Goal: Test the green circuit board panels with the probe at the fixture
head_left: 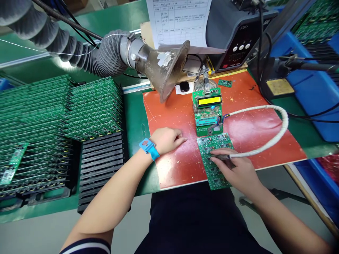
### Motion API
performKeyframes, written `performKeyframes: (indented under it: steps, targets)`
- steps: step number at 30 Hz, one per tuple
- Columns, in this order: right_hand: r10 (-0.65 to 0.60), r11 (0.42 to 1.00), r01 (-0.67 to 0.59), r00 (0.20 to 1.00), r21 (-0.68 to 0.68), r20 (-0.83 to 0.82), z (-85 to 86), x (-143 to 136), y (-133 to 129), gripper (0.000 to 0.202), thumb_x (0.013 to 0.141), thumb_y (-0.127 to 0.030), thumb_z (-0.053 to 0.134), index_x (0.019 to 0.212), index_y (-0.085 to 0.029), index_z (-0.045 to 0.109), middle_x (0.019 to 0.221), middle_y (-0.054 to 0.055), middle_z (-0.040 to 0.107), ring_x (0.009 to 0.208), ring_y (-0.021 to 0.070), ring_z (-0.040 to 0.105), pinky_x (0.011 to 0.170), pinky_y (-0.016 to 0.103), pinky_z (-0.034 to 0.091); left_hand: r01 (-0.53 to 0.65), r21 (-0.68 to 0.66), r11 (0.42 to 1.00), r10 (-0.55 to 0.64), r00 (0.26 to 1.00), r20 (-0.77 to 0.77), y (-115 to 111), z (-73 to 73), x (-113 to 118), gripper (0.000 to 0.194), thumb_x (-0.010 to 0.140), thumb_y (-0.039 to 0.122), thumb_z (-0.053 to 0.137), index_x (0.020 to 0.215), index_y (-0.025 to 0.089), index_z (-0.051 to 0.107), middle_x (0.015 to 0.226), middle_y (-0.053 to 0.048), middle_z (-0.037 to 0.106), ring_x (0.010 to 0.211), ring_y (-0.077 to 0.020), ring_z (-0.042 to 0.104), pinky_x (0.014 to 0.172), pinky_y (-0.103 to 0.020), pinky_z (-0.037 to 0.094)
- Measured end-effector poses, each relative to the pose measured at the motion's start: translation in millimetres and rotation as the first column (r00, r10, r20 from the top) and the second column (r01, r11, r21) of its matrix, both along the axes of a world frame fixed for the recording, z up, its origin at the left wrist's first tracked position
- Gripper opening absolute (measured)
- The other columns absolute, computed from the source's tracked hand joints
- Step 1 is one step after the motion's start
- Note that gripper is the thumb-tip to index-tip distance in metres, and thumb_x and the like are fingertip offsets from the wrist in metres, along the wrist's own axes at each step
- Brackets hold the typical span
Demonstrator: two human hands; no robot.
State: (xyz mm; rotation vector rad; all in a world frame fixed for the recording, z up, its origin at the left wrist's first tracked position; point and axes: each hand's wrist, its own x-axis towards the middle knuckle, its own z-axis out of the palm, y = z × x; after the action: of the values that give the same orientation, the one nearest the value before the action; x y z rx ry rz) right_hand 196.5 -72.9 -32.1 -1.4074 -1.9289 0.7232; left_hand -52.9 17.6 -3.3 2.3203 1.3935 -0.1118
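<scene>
My right hand (239, 173) grips a dark probe (224, 159) on a white-wrapped cable (275, 135) and presses its tip onto a green circuit board panel (215, 155) lying on the red mat (180, 116). My left hand (166, 139), with a blue wrist strap (148, 148), rests loosely curled on the mat left of the panel and holds nothing. Just beyond the panel sits a green programmer board (208, 111) with a lit yellow display (209, 101); the cable runs to it.
Racks of upright green boards (53, 109) fill the left, with empty black slots (102, 155) in front. A fume extraction hose and funnel (165, 67) hang over the mat's far edge. A soldering station (234, 35) and blue bins (312, 84) stand at the right.
</scene>
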Motion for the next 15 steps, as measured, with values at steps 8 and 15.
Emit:
performKeyframes:
  steps: [8, 15]
  targets:
    - [-0.013, 1.000, 0.013, 1.000, -0.025, 0.000, -0.4, 0.6, -0.7, 0.014, 0.089, -0.031, 0.057, 0.096, -0.021, 0.065, 0.093, 0.006, 0.071, 0.086, 0.0217, 0.068, 0.078, 0.035, 0.056, -0.010, -0.001, 1.000, 0.010, 1.000, 0.002, -0.3, 0.8, 0.3, 0.037, 0.092, 0.049, 0.046, 0.077, 0.020, 0.062, 0.069, 0.000, 0.064, 0.061, -0.0128, 0.057, 0.051, -0.024, 0.028]
    - [-0.007, 1.000, 0.007, 1.000, -0.019, -0.001, 1.6, 0.4, 0.0, 0.013, 0.089, -0.030, 0.057, 0.096, -0.021, 0.064, 0.093, 0.006, 0.070, 0.087, 0.0213, 0.067, 0.078, 0.034, 0.056, -0.012, -0.010, 1.000, 0.012, 1.000, 0.017, -0.6, 1.5, 1.0, 0.037, 0.092, 0.048, 0.046, 0.076, 0.019, 0.061, 0.069, -0.001, 0.064, 0.061, -0.0126, 0.056, 0.052, -0.024, 0.027]
